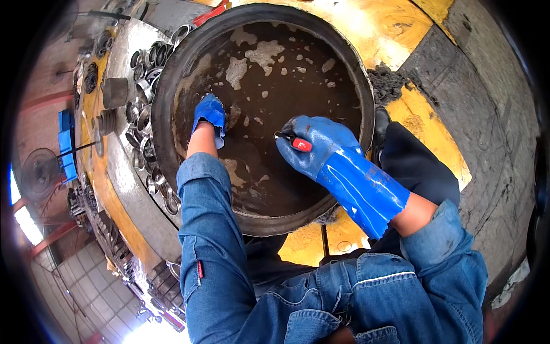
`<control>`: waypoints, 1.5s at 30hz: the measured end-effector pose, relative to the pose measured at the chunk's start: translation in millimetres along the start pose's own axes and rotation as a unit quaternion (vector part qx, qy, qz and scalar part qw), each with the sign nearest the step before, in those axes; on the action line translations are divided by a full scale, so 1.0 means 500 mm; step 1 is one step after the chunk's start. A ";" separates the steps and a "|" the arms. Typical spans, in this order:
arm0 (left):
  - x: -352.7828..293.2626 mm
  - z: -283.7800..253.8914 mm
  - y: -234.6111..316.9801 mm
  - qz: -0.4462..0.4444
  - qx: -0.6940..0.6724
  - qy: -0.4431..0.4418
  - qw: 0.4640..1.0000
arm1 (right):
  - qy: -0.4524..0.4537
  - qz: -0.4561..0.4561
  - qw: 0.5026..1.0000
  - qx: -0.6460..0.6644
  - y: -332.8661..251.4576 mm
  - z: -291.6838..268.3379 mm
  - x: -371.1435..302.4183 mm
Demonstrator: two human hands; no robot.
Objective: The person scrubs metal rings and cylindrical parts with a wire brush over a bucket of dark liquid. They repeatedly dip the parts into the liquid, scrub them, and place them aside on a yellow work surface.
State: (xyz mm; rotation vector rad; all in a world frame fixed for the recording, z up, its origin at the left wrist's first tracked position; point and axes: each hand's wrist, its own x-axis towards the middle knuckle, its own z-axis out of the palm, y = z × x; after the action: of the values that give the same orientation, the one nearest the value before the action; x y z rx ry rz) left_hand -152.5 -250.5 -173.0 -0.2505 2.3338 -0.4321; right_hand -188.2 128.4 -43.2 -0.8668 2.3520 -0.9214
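A wide round black tub [162,109] holds dark brown liquid [298,97] with patches of pale foam on top. My left hand [211,114], in a blue rubber glove, reaches into the liquid on the left side. Its fingers are mostly under the surface, so what they touch is hidden. Over the right part of the tub, my right hand [321,143] wears a long blue rubber glove and is closed in a fist. A small red-and-black handled tool [301,144] pokes out of that fist; its exact kind does not show.
Many metal rings [144,90] are heaped against the tub's left side on a grey tabletop. A grey metal cylinder [114,93] stands farther left. Dark shavings [389,82] lie at the tub's right. A fan [41,175] stands at the far left.
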 end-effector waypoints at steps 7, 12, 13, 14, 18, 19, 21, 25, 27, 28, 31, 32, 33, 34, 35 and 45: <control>0.016 0.028 -0.014 0.052 0.142 0.031 0.988 | -0.039 0.020 0.999 0.009 0.004 -0.001 0.001; -0.029 0.044 -0.004 0.090 0.121 0.032 0.988 | -0.054 0.026 0.998 0.010 -0.003 -0.001 0.005; -0.041 0.032 0.018 0.008 0.003 0.086 0.996 | -0.048 0.026 0.998 0.011 0.002 -0.005 0.006; -0.056 0.017 0.044 0.002 -0.022 0.101 0.995 | -0.044 0.027 0.999 0.012 0.006 -0.007 0.004; -0.112 -0.052 0.112 -0.031 -0.120 0.154 0.980 | -0.040 0.048 0.998 0.008 0.008 -0.020 0.001; -0.128 -0.052 0.122 -0.032 -0.140 0.165 0.976 | -0.041 0.048 0.998 0.008 0.005 -0.021 0.002; -0.134 -0.060 0.135 -0.026 -0.174 0.183 0.967 | -0.040 0.051 0.998 0.007 0.004 -0.024 0.004; -0.114 -0.063 0.125 0.007 -0.311 0.199 0.929 | -0.023 0.037 0.999 -0.001 0.005 -0.025 -0.001; -0.094 -0.069 0.121 0.025 -0.367 0.209 0.906 | -0.006 0.046 0.999 -0.006 0.013 -0.021 -0.002; -0.087 -0.066 0.118 0.012 -0.368 0.212 0.905 | 0.001 0.047 0.999 -0.009 0.014 -0.020 -0.002; -0.067 -0.054 0.089 -0.044 -0.340 0.215 0.914 | 0.029 0.023 0.999 -0.008 0.022 -0.004 -0.001; -0.058 -0.045 0.078 -0.066 -0.324 0.212 0.920 | 0.043 0.011 0.999 -0.005 0.022 -0.001 -0.001; -0.054 -0.033 0.064 -0.090 -0.311 0.208 0.923 | 0.032 0.005 0.999 0.004 0.021 0.001 -0.002; -0.051 -0.027 0.062 -0.106 -0.301 0.200 0.926 | 0.021 0.002 1.000 0.011 0.020 -0.002 -0.003; -0.052 -0.020 0.055 -0.118 -0.301 0.188 0.927 | 0.010 -0.002 1.000 0.018 0.020 -0.003 -0.003; -0.023 -0.038 0.064 -0.092 -0.438 0.140 0.883 | -0.025 0.035 0.999 -0.015 0.019 0.005 0.005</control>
State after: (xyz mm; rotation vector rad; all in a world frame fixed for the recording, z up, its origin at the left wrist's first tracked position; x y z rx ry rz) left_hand -159.3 -212.9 -165.1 -0.8881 2.6561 0.5850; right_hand -192.3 130.9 -51.9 -0.8035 2.3433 -0.8287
